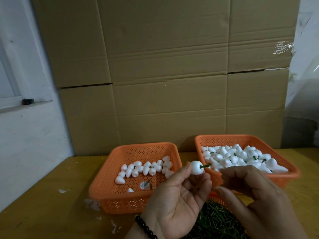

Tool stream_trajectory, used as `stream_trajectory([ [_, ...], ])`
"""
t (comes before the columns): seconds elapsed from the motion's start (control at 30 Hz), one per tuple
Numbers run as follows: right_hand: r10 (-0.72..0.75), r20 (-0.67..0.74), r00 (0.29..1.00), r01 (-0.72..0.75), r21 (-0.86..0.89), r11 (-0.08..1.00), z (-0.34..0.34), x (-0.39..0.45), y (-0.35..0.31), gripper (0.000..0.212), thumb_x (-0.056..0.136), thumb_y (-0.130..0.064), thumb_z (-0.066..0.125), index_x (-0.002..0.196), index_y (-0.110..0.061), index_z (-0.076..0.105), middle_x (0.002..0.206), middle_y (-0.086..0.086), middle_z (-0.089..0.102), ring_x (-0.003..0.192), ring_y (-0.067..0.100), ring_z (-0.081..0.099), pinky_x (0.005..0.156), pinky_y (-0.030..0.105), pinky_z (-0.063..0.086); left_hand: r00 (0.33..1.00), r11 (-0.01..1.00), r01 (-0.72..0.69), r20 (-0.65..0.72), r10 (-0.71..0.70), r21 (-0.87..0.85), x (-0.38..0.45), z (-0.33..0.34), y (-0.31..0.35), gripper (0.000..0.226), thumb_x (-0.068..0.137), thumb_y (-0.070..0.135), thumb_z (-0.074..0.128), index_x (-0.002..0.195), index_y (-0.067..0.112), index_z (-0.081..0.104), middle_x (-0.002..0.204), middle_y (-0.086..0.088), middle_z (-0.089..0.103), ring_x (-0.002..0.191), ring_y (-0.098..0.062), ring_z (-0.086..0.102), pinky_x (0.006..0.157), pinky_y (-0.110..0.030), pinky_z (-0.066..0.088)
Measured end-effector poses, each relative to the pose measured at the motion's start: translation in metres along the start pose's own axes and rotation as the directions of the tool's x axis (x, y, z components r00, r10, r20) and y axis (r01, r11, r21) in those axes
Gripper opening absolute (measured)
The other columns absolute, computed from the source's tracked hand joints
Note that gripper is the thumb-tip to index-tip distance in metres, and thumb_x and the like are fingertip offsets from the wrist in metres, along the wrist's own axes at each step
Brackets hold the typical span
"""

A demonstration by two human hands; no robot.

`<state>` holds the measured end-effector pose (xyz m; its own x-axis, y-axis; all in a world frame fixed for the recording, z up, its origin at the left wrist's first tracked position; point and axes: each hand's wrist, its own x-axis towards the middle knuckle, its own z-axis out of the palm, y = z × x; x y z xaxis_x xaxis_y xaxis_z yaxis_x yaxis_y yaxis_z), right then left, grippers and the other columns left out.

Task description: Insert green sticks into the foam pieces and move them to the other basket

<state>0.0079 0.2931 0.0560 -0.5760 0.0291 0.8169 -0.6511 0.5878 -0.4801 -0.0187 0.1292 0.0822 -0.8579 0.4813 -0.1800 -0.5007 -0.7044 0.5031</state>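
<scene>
Head view. I see my left hand (179,194) raised palm-up over the wooden table (51,195), its thumb and fingertips pinched on a white foam piece (196,167). A green stick (205,166) projects from the right side of that piece, pointing toward the right basket (284,175). My right hand (255,190) sits just beside the left one, fingers loosely curled with thumb and forefinger slightly apart; it grips nothing that I can make out, and its fingertips lie near the free end of the stick without clearly touching it. A dark beaded bracelet (145,227) circles my left wrist.

The left basket (120,202), orange and perforated, holds a loose band of plain foam pieces (145,169) across its floor, plus one stray piece near the front wall, a round label and a couple of loose green sticks near it. The right basket, of the same make, is heaped with foam pieces (241,157), several showing short green stems. The held piece hangs between the two baskets, above the near corner of the right one.

Below my hands lies a dense pile of green sticks (215,219); an orange rim shows at its upper edge, though I cannot tell its full shape. Flattened cardboard (172,75) stands behind the table, and white crumbs are scattered on the tabletop left of the left basket.
</scene>
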Motion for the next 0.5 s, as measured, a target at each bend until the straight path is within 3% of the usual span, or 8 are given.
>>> stream_trajectory([
  [0.2,-0.007,0.025,1.000,0.008,-0.016,1.000,-0.0004,-0.0007,0.0013,0.036,0.078,-0.066,0.056,0.104,-0.041,0.057,0.086,-0.014,0.068,0.081,-0.008,0.066,0.073,0.002,0.047,1.000,0.999,-0.029,-0.010,0.029,-0.017,0.0011,0.0019,0.0012,0.013,0.070,0.005,0.067,0.066,-0.006,0.074,0.082,-0.023,0.070,0.077,-0.034,0.071,0.070,-0.040,0.059],
  [0.3,-0.015,0.030,0.999,0.016,-0.025,1.000,0.0000,-0.0003,0.0011,0.035,0.078,-0.064,0.057,0.105,-0.043,0.056,0.086,-0.014,0.068,0.081,-0.010,0.065,0.073,0.000,0.044,0.998,0.998,-0.066,-0.021,0.067,0.006,0.0039,-0.0018,0.0009,0.012,0.069,-0.001,0.066,0.073,-0.009,0.074,0.085,-0.025,0.070,0.079,-0.035,0.071,0.070,-0.043,0.060],
  [0.4,-0.017,0.024,1.000,0.017,-0.019,1.000,0.0009,-0.0008,0.0012,0.034,0.077,-0.064,0.058,0.103,-0.044,0.055,0.087,-0.016,0.067,0.080,-0.012,0.064,0.073,-0.001,0.043,0.992,0.991,-0.117,-0.032,0.119,0.067,0.0073,-0.0059,0.0006,0.029,0.068,-0.002,0.066,0.097,-0.006,0.066,0.092,-0.026,0.067,0.078,-0.031,0.070,0.068,-0.040,0.060],
  [0.5,-0.013,0.029,1.000,0.013,-0.016,1.000,0.0011,-0.0020,0.0027,0.033,0.075,-0.060,0.060,0.103,-0.044,0.055,0.086,-0.017,0.067,0.080,-0.011,0.064,0.073,0.000,0.043,0.987,0.982,-0.163,0.004,0.163,0.099,0.0067,-0.0053,-0.0007,0.019,0.067,-0.003,0.064,0.081,0.004,0.073,0.089,-0.023,0.069,0.078,-0.029,0.069,0.074,-0.040,0.059],
])
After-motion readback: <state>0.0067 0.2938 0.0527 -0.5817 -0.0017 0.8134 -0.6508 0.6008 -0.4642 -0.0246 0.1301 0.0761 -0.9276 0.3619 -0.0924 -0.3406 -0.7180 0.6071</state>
